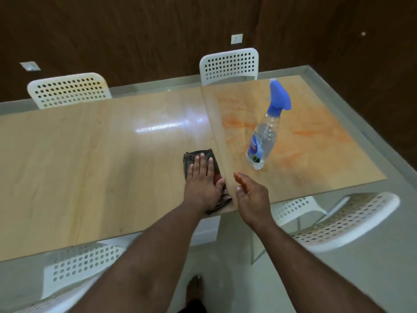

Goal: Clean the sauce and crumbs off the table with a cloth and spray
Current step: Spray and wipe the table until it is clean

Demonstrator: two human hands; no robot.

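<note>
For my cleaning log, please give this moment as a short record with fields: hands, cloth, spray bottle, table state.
left hand: flat on the cloth, fingers straight
right hand: held above the table edge, relaxed, holding nothing
cloth: dark, lying by the seam between the two tabletops
spray bottle: upright on the right tabletop, untouched
table: orange sauce smears on the right tabletop

Single head-worn view, close above, facing forward and down at table (pixel 90 154).
</note>
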